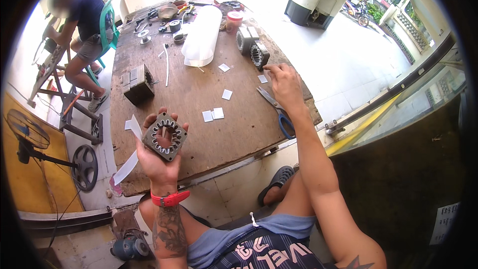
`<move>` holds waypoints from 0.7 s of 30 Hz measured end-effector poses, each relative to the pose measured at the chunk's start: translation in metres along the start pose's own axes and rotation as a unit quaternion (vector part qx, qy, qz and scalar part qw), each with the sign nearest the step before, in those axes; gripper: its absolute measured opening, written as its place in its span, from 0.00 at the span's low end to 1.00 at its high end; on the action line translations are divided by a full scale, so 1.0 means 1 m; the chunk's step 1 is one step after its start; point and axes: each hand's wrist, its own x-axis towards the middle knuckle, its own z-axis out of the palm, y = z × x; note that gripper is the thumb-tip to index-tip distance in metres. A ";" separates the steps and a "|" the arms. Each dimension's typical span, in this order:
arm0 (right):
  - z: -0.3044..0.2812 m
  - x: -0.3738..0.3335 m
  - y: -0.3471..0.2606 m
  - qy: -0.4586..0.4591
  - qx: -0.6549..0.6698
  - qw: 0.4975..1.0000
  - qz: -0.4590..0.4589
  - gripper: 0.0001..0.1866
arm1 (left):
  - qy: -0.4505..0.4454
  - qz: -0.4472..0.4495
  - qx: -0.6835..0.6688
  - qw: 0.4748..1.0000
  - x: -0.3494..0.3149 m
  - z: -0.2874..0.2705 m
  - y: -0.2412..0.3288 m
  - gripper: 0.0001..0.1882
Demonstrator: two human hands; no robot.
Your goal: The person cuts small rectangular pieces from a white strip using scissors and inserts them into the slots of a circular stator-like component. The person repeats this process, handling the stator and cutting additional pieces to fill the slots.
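A squarish, dark grey metal core (pixel 180 138) with a round toothed opening lay in the left hand (pixel 159 165), above the near left part of the wooden table (pixel 239 132). Pale liners edged its slots, and skin showed through the opening. The left hand was turned palm up, its fingers curled about the core and clasping it. The right arm reached forward, with the right hand (pixel 287 85) back upward and its fingertips near a second slotted core (pixel 259 56); whether they touched it or pinched anything could not be told. The palm hid the held core's underside. Two lengths of white strip (pixel 126 169) showed beside the left hand; any join between them was hidden.
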 end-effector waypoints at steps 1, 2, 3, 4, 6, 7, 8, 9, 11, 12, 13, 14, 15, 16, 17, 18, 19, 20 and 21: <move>0.005 0.001 0.007 -0.008 -0.023 1.000 0.007 0.11 | -0.036 -0.001 -0.004 0.999 0.001 0.000 0.000 0.25; 0.010 0.000 0.011 -0.019 -0.026 0.999 -0.002 0.11 | -0.032 -0.004 -0.004 0.999 0.001 0.000 0.000 0.27; 0.014 -0.002 0.014 -0.034 -0.034 0.999 -0.005 0.11 | -0.010 -0.006 0.001 1.000 0.001 0.001 -0.001 0.29; 0.016 -0.003 0.014 -0.070 -0.039 0.997 -0.005 0.11 | -0.023 -0.018 0.004 1.000 0.001 0.002 -0.002 0.30; 0.011 -0.001 0.012 -0.091 -0.010 0.995 0.039 0.12 | -0.034 -0.024 0.021 0.999 -0.001 0.004 -0.003 0.31; 0.007 0.002 0.008 -0.105 0.010 0.993 0.056 0.13 | -0.030 -0.040 0.012 0.999 -0.002 0.005 -0.004 0.32; 0.002 0.002 0.002 -0.092 0.017 0.994 0.060 0.12 | -0.045 -0.048 0.004 0.998 -0.001 0.006 -0.004 0.32; -0.004 0.004 -0.006 -0.087 0.070 0.992 0.061 0.12 | -0.062 -0.059 -0.006 0.996 -0.002 0.007 -0.005 0.32; -0.010 -0.008 -0.033 0.003 0.211 0.977 0.029 0.10 | -0.068 -0.050 -0.005 0.996 -0.003 0.006 -0.005 0.33; -0.011 -0.019 -0.050 -0.014 0.280 0.960 0.009 0.10 | -0.078 -0.045 -0.009 0.996 -0.004 0.005 -0.005 0.32; -0.012 -0.033 -0.068 -0.037 0.346 0.937 -0.006 0.11 | -0.070 -0.040 -0.004 0.997 -0.006 0.003 -0.006 0.31; -0.015 -0.047 -0.084 -0.033 0.347 0.933 -0.086 0.12 | -0.089 -0.023 -0.013 0.996 -0.007 0.002 -0.008 0.31; -0.017 -0.060 -0.099 -0.032 0.345 0.923 -0.166 0.14 | -0.081 -0.005 -0.003 0.997 -0.007 0.001 -0.010 0.31; -0.017 -0.071 -0.114 -0.036 0.380 0.906 -0.185 0.15 | -0.096 0.017 -0.003 0.995 -0.006 0.001 -0.012 0.32; -0.017 -0.079 -0.127 -0.044 0.416 0.885 -0.202 0.17 | -0.111 0.038 -0.001 0.993 -0.006 0.000 -0.013 0.32; -0.017 -0.084 -0.137 -0.025 0.393 0.889 -0.234 0.17 | -0.100 0.054 0.012 0.993 -0.007 0.000 -0.014 0.32; -0.018 -0.087 -0.144 -0.007 0.370 0.891 -0.262 0.16 | -0.090 0.069 0.025 0.993 -0.008 0.001 -0.015 0.33; -0.018 -0.089 -0.148 0.011 0.350 0.890 -0.291 0.16 | -0.071 0.081 0.041 0.993 -0.009 0.002 -0.017 0.33; -0.019 -0.089 -0.150 0.020 0.329 0.898 -0.292 0.16 | -0.076 0.093 0.046 0.992 -0.010 0.004 -0.018 0.34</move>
